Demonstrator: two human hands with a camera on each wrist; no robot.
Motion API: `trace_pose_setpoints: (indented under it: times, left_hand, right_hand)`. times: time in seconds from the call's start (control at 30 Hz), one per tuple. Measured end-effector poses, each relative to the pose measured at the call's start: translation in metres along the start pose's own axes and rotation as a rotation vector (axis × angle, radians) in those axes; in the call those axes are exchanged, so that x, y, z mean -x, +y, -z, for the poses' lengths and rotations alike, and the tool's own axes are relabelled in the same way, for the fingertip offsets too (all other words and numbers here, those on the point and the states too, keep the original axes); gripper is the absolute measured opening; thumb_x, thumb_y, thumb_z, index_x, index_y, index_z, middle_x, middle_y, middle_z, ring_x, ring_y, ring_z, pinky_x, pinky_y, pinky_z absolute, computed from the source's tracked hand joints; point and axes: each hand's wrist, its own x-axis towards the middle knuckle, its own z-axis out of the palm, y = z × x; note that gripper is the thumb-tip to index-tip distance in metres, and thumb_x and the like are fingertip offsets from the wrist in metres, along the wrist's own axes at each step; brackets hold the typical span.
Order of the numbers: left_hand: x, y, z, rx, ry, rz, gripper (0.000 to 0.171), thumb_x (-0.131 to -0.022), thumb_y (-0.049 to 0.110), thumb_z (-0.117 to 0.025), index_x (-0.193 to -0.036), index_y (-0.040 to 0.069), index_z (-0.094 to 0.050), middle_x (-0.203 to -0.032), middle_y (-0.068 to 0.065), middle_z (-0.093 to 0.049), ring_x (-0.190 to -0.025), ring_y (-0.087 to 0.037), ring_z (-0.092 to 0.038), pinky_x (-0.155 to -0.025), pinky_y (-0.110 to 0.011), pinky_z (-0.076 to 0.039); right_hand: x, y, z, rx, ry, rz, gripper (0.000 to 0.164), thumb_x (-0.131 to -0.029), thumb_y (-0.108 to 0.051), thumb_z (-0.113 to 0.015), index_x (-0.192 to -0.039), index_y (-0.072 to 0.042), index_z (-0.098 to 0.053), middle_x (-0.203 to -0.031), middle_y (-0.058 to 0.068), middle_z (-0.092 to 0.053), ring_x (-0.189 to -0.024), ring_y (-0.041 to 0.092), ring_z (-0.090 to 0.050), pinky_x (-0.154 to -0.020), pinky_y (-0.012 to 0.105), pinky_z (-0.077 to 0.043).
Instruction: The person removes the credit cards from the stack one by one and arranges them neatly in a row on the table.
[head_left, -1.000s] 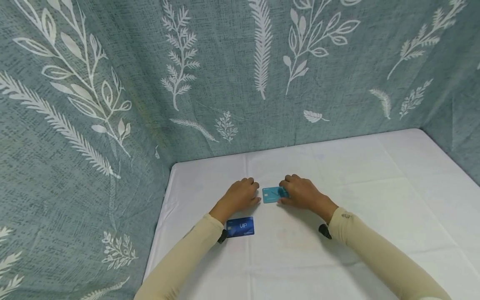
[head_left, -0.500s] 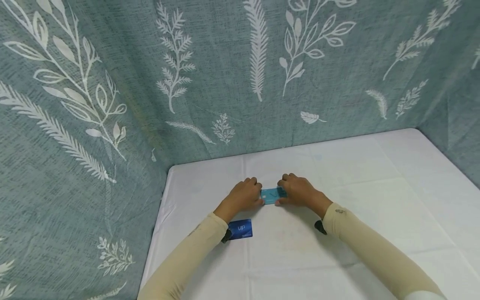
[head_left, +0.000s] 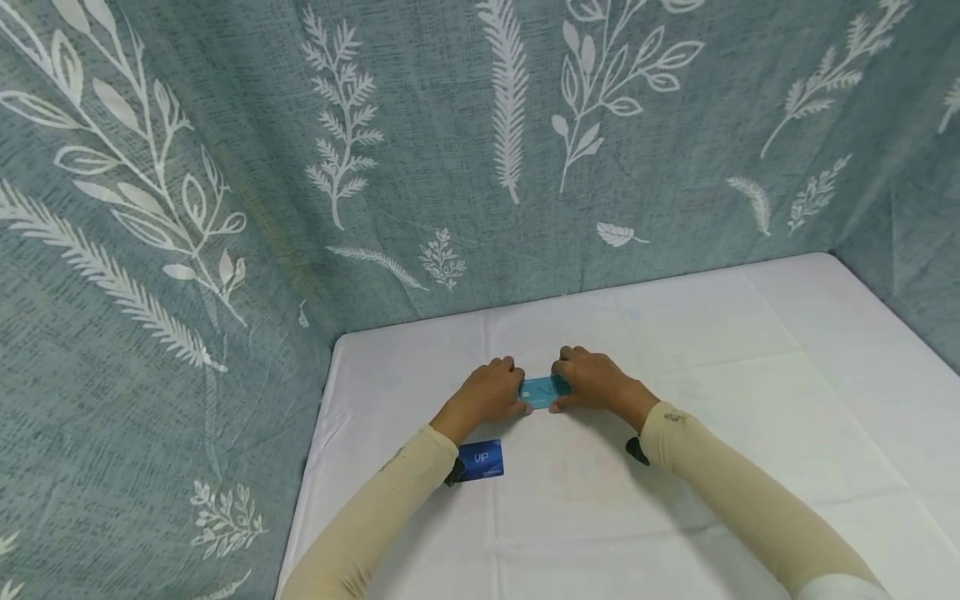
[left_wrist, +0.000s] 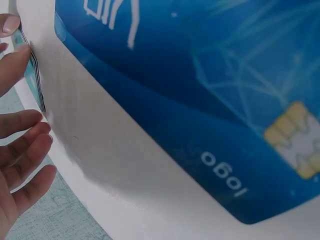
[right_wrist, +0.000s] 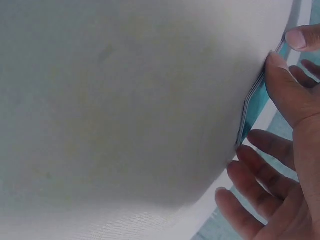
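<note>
Turquoise card (head_left: 542,392): flat on the white cloth (head_left: 570,525), slightly right of centre in the head view, below mid-height; both wrist views show several thin layers along its edge.
Change at the card: one second ago a gap parted the left fingers from its left end; now both ends are held, and the thumbs sit closer together along the near edge. Against half a second ago, little differs.
Left hand (head_left: 487,393): at the card's left end, pinching it between thumb on the near edge and bent fingers toward the far edge; in the left wrist view the remaining fingers fan slightly apart.
Right hand (head_left: 596,382): pinches the right end likewise, thumb near and fingers far, covering part of the card's printed face.
Blue VIP card (head_left: 483,458): lies below the left wrist in the head view, large in the left wrist view; a black device (head_left: 454,472) at that wrist now hides more of its left end.
Sleeves: beige, the left one (head_left: 375,508) entering at lower left, the right one (head_left: 750,492) at lower right.
Curtain (head_left: 427,167): grey-green with white leaf prints, across the upper frame and left side.
</note>
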Motion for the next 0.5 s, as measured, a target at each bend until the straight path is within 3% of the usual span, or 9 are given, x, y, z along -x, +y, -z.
trace_pose_setpoints:
  times: [0.5]
  left_hand:
    - [-0.0017,0.0061,0.0035,0.051,-0.045,0.001,0.054,-0.093,0.046,-0.07,-0.128,0.006,-0.062,-0.117,-0.009,-0.06,-0.099,-0.019,-0.057,-0.088,-0.036,-0.051]
  right_hand:
    - [0.0015,0.0056,-0.0091,-0.058,0.058,0.043,0.052,-0.081,-0.042,-0.083,-0.114,-0.004,-0.07,-0.104,0.008,-0.062,-0.089,0.017,-0.059,-0.076,0.032,-0.053]
